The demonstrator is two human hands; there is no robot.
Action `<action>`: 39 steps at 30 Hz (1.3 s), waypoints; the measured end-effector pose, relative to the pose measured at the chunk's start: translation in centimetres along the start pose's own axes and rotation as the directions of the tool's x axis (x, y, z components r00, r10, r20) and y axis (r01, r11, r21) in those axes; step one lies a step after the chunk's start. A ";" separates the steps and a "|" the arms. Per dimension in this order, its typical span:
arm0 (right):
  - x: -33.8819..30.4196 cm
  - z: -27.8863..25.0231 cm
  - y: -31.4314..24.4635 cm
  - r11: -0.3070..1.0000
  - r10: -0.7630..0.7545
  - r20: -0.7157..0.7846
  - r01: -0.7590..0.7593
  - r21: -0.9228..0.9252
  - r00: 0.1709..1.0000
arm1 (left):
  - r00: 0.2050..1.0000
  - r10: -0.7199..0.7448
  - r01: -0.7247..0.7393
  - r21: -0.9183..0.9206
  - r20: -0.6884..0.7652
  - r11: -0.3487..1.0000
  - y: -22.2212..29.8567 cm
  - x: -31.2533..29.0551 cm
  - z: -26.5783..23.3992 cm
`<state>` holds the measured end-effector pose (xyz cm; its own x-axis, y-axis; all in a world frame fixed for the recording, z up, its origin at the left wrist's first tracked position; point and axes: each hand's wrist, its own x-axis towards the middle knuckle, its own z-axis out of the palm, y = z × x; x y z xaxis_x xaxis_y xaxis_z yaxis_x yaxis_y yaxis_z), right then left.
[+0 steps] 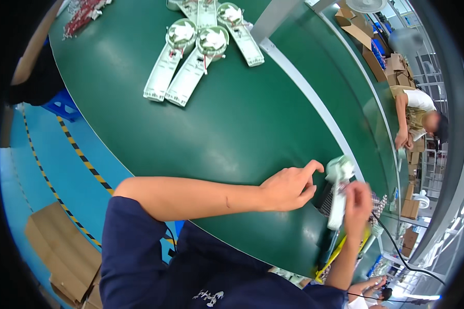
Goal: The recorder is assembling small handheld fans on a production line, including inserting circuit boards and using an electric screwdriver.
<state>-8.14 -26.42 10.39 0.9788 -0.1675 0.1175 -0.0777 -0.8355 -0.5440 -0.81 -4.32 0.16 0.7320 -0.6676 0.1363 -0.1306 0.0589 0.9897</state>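
Observation:
My left hand reaches across the green table, thumb and index finger apart with nothing between them. Just right of its fingertips is a pale green handheld-fan housing with a round head and a long handle. My right hand, slightly blurred, has its fingers closed at the side of that handle, just below the head. Behind the housing is a dark block, partly hidden, beside a stack of small dotted parts. A yellow-edged tool or holder lies under my right forearm.
Several similar fan housings with white blades and red wires lie at the table's far side. Red wire bundles are at the far left. A metal rail runs along the table. Another person works at the right. Flattened cardboard lies on the blue floor.

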 end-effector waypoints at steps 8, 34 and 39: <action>24.8 1.4 13.9 0.992 -0.065 -0.353 0.098 0.075 0.933 | 0.996 0.059 -0.060 0.022 0.070 0.998 0.1 0.7 -0.2; -21.0 -3.5 5.3 0.905 0.278 -0.248 -0.166 0.392 0.928 | 0.749 0.177 0.662 0.715 -0.638 -0.225 0.2 11.2 -31.4; -23.1 -9.0 13.8 0.833 0.490 -0.661 -0.529 0.162 0.569 | 0.813 0.062 0.567 0.766 -0.578 -0.303 0.5 12.8 -29.3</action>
<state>-33.52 -38.80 7.63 0.3937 -0.8502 0.3495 -0.5522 -0.5227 -0.6496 28.14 8.90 3.69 0.9741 -0.1100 0.1975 -0.0571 -0.9649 -0.2563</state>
